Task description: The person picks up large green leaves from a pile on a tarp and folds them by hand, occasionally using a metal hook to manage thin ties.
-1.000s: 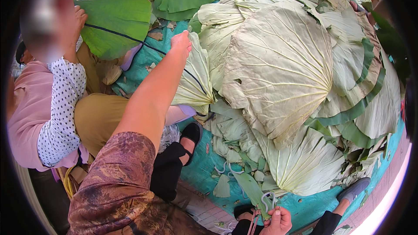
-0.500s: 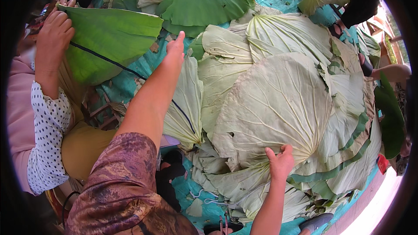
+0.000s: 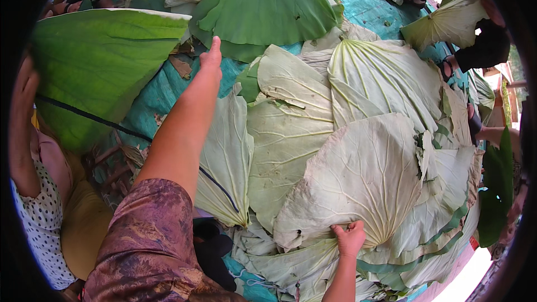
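Note:
My left hand (image 3: 211,62) reaches forward over the leaves, one digit stretched out and the others mostly hidden. It is beside a dark green lotus leaf (image 3: 265,11) at the far side and holds nothing I can see. My right hand (image 3: 351,238) pinches the near edge of a large pale lotus leaf (image 3: 358,168), thumb on top. This leaf lies, underside up with ribs fanning out, on a pile of pale lotus leaves (image 3: 291,145). Another pale folded leaf (image 3: 224,156) lies near my left forearm.
At the left a co-worker's hand (image 3: 27,86) is next to a bright green lotus leaf (image 3: 100,61). A black cord (image 3: 89,114) runs beneath my left arm. At the upper right another person holds a pale leaf (image 3: 447,22). A teal sheet (image 3: 363,11) covers the ground.
My right hand has closed on the pale leaf's near edge, and the leaf looks more tilted. The bright green leaf and the co-worker's hand have shifted left in view.

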Demonstrator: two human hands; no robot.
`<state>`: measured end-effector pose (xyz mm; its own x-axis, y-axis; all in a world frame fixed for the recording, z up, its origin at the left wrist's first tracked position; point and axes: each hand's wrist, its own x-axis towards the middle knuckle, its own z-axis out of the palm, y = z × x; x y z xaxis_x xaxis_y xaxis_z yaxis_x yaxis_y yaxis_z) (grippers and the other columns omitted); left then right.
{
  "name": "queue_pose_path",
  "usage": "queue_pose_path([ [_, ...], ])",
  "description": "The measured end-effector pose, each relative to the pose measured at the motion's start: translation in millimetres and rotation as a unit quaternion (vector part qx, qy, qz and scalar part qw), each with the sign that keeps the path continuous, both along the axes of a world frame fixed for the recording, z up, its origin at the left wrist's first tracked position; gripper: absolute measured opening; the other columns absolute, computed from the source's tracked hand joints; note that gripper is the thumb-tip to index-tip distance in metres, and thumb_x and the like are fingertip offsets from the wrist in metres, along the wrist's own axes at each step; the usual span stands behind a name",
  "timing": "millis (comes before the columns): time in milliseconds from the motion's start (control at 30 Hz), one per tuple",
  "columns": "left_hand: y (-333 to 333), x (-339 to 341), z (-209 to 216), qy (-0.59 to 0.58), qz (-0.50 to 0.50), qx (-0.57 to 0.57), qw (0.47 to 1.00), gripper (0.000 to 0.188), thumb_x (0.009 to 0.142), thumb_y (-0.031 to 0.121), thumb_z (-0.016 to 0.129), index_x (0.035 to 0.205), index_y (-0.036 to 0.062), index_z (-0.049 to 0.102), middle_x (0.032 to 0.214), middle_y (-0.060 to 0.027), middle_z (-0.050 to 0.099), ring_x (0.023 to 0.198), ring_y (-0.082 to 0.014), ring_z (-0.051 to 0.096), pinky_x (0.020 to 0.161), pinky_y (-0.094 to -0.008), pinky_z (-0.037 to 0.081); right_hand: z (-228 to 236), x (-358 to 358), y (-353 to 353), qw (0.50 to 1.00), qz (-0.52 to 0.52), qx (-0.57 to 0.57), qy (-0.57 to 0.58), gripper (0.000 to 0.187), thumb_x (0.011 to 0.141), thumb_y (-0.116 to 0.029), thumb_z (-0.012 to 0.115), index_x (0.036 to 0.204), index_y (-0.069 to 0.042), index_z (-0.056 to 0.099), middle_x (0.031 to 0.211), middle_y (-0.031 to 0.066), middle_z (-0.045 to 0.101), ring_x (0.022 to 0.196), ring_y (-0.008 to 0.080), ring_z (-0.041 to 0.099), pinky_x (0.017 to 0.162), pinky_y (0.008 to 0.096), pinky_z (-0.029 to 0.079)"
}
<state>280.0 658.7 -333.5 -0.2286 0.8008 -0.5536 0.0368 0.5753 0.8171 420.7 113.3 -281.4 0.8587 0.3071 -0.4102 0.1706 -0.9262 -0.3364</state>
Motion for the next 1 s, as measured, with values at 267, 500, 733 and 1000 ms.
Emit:
queue_pose_path([
  [267, 62, 9, -29, -0.160, -0.056, -0.035, 0.985, 0.080, 0.073, 0.055, 0.060, 0.134, 0.0126, 0.029, 0.135, -0.0105, 0.036, 0.124, -0.0274, 0.033, 0.096, -0.0514, 0.030, -11, 10, 0, 0.999, -0.018, 0.023, 0.040, 0.046, 0.046, -0.017, 0.081, 0.066, -0.007, 0.041, 0.050, 0.0039, 0.046, 0.045, 0.0169, 0.042, 0.048, 0.0292, 0.040],
  [500, 60, 49, -14, -0.276, -0.047, -0.012, 0.960, 0.056, 0.074, 0.020, 0.071, 0.119, -0.0001, 0.043, 0.117, -0.0143, 0.051, 0.099, -0.0285, 0.054, 0.084, -0.0415, 0.046, -15, 11, -2, 0.999, -0.018, 0.005, 0.025, 0.044, 0.046, -0.019, 0.079, 0.065, -0.007, 0.042, 0.052, 0.0055, 0.048, 0.046, 0.0197, 0.044, 0.050, 0.0308, 0.041],
  [733, 17, 92, 55, -0.024, -0.135, 0.265, 0.954, 0.030, 0.075, 0.014, 0.066, 0.101, 0.0012, 0.058, 0.099, -0.0087, 0.061, 0.084, -0.0221, 0.058, 0.073, -0.0347, 0.045, -19, 10, -1, 1.000, 0.007, -0.014, 0.008, 0.046, 0.046, -0.024, 0.080, 0.065, -0.007, 0.042, 0.056, 0.0082, 0.050, 0.051, 0.0268, 0.046, 0.054, 0.0359, 0.042],
  [1000, -126, 141, 238, 0.076, -0.345, 0.639, 0.683, 0.020, 0.076, 0.020, 0.062, 0.077, 0.0002, 0.060, 0.072, -0.0161, 0.061, 0.069, -0.0347, 0.058, 0.064, -0.0382, 0.046, 17, 12, -1, 0.998, 0.004, -0.050, 0.046, 0.054, 0.049, -0.038, 0.082, 0.076, -0.006, 0.047, 0.070, 0.0125, 0.059, 0.067, 0.0312, 0.057, 0.063, 0.0404, 0.045],
])
